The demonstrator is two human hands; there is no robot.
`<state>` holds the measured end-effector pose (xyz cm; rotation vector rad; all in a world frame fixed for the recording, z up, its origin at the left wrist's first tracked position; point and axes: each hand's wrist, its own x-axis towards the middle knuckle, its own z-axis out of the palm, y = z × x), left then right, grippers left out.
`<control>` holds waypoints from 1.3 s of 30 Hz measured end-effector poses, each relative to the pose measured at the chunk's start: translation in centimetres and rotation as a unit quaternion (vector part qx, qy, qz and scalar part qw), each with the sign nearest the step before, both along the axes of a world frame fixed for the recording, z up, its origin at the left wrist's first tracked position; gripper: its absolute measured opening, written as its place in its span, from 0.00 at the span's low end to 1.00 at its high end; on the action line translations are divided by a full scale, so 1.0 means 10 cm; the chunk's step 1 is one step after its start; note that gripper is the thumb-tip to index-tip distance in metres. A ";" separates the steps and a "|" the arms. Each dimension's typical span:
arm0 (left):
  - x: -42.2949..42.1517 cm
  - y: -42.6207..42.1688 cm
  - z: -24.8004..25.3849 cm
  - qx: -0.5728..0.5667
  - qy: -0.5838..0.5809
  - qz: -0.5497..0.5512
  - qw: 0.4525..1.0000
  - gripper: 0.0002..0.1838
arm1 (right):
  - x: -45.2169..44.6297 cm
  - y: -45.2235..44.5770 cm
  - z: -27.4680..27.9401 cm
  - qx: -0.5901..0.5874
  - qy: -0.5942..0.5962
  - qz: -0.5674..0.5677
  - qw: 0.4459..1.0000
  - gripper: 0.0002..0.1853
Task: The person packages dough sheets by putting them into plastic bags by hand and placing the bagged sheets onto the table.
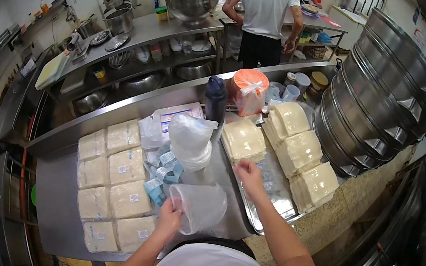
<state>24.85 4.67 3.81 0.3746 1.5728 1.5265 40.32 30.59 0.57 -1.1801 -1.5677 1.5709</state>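
My left hand (170, 216) is closed on the edge of a clear plastic bag (196, 206) low over the steel table. My right hand (250, 177) is at the near edge of a stack of pale square sheets (244, 140) on a metal tray (260, 222); its fingers are bent, and whether they grip a sheet is unclear. More stacks of sheets (298, 151) lie along the tray's right side. Left of the bag are blue-and-white labels (164, 172) and a bundle of clear bags (190, 138). Several packed, labelled packets (128, 167) lie in two columns at the left.
Behind the trays stand a dark bottle (215, 100) and an orange container (249, 91) wrapped in plastic. Tall stacked steel steamers (372, 96) rise at the right. Across the raised table edge (117, 110), a person in a white shirt (265, 6) stands at another counter.
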 end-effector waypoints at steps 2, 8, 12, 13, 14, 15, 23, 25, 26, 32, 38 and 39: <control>0.00 0.00 0.25 -0.101 0.075 -0.007 0.992 0.17 | -0.22 0.46 -0.12 0.149 -0.124 0.001 0.981 0.33; -0.01 -0.13 0.11 -0.030 0.221 -0.091 0.971 0.28 | -0.85 0.95 -0.09 0.320 -0.403 0.044 0.856 0.46; 0.05 -0.16 0.51 -0.078 0.195 -0.166 0.963 0.27 | -0.90 1.01 -0.21 0.356 -0.462 0.062 0.810 0.42; 0.04 -0.19 0.45 -0.058 0.221 -0.187 0.955 0.26 | -0.89 1.02 -0.27 0.363 -0.466 0.064 0.804 0.41; 0.04 -0.22 0.34 -0.036 0.247 -0.209 0.946 0.25 | -0.90 1.03 -0.33 0.373 -0.478 0.070 0.792 0.39; 0.04 -0.23 0.31 -0.014 0.273 -0.230 0.934 0.25 | -0.92 1.03 -0.34 0.383 -0.489 0.075 0.781 0.37; 0.03 -0.11 0.56 -0.074 0.208 -0.266 0.938 0.19 | -1.21 1.03 -0.16 0.414 -0.570 0.080 0.706 0.25; 0.01 -0.15 0.54 -0.082 0.210 -0.253 0.941 0.17 | -1.27 1.15 -0.29 0.435 -0.548 0.048 0.713 0.21; 0.01 -0.16 0.51 -0.081 0.209 -0.241 0.944 0.17 | -1.28 1.18 -0.33 0.443 -0.555 0.029 0.704 0.19; -0.10 -0.19 0.67 -0.171 0.174 -0.199 0.949 0.13 | -1.06 1.79 -0.03 0.342 -0.476 0.202 0.784 0.16; -0.23 -0.29 0.37 -0.122 0.217 -0.089 0.964 0.12 | -0.19 2.26 0.57 -0.007 -0.229 0.071 0.971 0.19; -0.26 -0.30 0.34 -0.112 0.223 -0.071 0.966 0.12 | 0.05 2.27 0.54 -0.040 -0.147 0.064 0.986 0.21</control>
